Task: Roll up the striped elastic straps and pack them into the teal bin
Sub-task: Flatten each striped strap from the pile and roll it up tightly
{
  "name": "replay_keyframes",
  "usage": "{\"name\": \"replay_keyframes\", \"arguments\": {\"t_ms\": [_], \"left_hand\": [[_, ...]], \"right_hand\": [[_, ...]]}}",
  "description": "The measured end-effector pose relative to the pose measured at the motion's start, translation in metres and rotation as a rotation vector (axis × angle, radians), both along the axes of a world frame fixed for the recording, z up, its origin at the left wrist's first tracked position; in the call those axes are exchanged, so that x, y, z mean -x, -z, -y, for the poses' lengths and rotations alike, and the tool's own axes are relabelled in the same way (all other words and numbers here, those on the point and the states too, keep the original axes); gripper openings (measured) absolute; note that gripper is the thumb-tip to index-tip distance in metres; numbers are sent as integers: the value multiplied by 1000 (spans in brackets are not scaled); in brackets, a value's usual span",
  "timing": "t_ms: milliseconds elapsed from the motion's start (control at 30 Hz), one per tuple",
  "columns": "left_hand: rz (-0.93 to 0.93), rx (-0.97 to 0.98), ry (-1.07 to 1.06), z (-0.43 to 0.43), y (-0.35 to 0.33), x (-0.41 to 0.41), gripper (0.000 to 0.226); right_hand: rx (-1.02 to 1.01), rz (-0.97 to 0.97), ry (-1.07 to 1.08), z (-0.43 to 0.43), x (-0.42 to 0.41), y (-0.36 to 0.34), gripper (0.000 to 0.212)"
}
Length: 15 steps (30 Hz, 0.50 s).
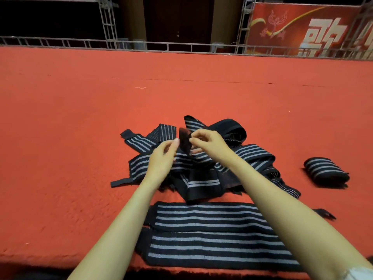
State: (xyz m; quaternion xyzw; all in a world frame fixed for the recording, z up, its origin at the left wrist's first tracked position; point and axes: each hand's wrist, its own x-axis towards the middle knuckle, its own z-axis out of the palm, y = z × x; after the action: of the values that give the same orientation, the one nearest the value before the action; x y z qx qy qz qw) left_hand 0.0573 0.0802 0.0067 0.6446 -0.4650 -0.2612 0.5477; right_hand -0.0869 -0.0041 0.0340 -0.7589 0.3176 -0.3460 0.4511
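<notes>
Fingers of left hand point(163, 157) and right hand point(210, 142), both raised forward, pinch one dark strap end point(184, 138).

I record both bare forearms reaching forward from the lower edge and converging. Left hand point(161, 158) is raised, with thumb and fingers pinching the strap end point(184, 138). Right hand point(211, 141) faces it, fingers curled, pinching the same strap end from the opposite side.
</notes>
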Motion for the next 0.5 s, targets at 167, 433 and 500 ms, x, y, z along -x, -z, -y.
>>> {"name": "replay_keyframes", "arguments": {"t_ms": [167, 433, 500], "left_hand": [[-306, -11, 5, 1, -24, 13, 22], [126, 58, 162, -30, -32, 5, 30], [218, 121, 111, -37, -38, 6, 28]], "right_hand": [[162, -136, -100, -9, 12, -4, 11], [346, -655, -243, 6, 28, -6, 58], [421, -728, -232, 9, 29, -6, 43]]}}
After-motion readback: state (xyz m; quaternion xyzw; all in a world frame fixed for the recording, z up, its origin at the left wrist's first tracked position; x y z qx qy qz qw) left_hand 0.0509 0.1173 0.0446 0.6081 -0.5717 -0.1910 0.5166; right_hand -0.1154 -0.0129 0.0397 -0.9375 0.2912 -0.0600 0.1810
